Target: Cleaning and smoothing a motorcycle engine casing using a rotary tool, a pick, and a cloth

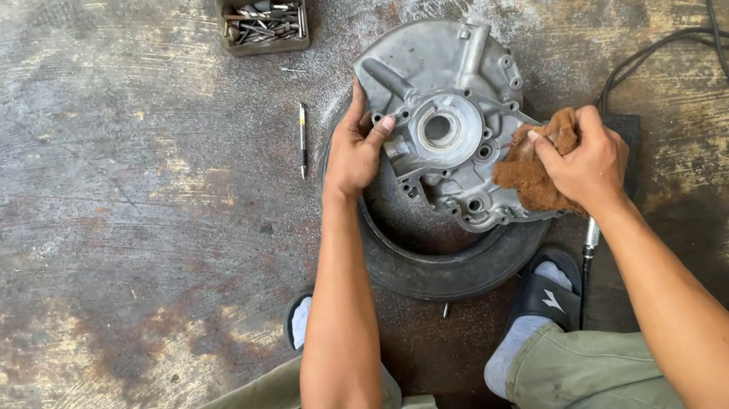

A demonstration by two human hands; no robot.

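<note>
We've got the engine cover (pixel 449 121) resting on the old tyre (pixel 449 264). Left hand (pixel 354 152) has its fingers clamped on the cover's edge, right hand (pixel 586 162) fingers bunched on a brown rag (pixel 527 175). Best to keep it braced and wipe firmly.

My rag (pixel 532 174) is rusty brown against the dull grey casing (pixel 449 121), black tyre (pixel 454 268) at six o'clock (floor (pixel 93 230) mottled grey-brown)

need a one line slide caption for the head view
Left hand steadies a grey metal engine casing on a small tyre; right hand presses a brown rag against it.
</note>
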